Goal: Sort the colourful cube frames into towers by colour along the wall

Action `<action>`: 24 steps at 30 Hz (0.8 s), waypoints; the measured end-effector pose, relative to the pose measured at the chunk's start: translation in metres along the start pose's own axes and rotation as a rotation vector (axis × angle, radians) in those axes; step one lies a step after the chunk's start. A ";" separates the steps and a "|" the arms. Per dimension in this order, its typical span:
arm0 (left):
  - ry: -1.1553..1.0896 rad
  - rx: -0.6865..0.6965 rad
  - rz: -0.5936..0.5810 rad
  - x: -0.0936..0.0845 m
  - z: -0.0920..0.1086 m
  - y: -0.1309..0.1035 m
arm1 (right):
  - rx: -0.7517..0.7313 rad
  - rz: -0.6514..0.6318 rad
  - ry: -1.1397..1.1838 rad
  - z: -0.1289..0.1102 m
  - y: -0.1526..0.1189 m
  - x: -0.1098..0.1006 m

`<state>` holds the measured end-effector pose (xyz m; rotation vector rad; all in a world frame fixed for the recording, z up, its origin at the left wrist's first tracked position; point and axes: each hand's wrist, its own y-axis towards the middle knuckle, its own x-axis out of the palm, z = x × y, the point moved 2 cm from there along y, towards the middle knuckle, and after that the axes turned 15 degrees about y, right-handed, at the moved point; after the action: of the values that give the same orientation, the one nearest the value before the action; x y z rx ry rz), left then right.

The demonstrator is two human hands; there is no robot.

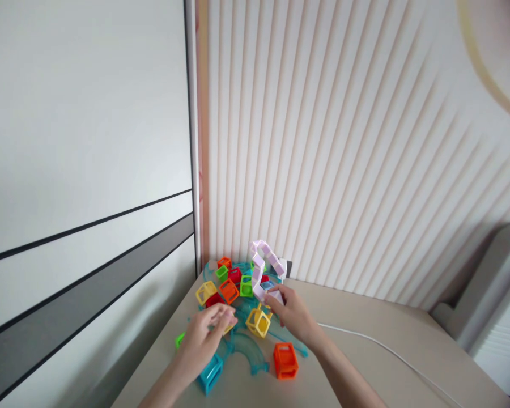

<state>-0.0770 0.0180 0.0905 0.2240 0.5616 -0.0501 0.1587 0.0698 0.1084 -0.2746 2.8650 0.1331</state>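
My right hand (289, 309) grips one end of a pale lavender twisty snake puzzle (258, 266), closed with fingers and thumb. The bent chain of segments rises above the table and curls over at the top. Lower left, my left hand (206, 334) is loosely curled, with a gap between thumb and fingers. A yellow block shows partly behind its fingertips, and I see no firm hold on it. Between the hands lies a yellow open-frame cube (258, 322). An orange cube (228, 290) and a green cube (246, 285) sit just behind.
Translucent teal track pieces (249, 347) lie under and among the cubes. A blue cube (211, 373) is beside my left wrist, an orange-red cube (285, 360) nearer the front. A white cable (378, 343) crosses the table (357, 306). A ribbed wall and white cabinet form the corner.
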 end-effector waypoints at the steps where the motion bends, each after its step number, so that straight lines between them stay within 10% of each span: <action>1: 0.097 0.012 0.098 -0.009 -0.013 -0.006 | 0.003 -0.005 -0.018 0.002 0.009 0.002; 5: 0.449 0.107 0.370 -0.032 -0.068 -0.029 | 0.010 0.001 -0.087 0.008 0.043 0.013; 10: 0.668 0.072 0.198 -0.022 -0.113 -0.051 | -0.017 0.043 -0.195 0.019 0.069 0.023; 24: 0.654 0.062 0.063 0.008 -0.116 -0.050 | -0.148 -0.046 -0.462 0.029 0.049 0.006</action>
<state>-0.1363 -0.0050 -0.0187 0.3200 1.2046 0.0710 0.1501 0.1196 0.0820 -0.2936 2.3925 0.3509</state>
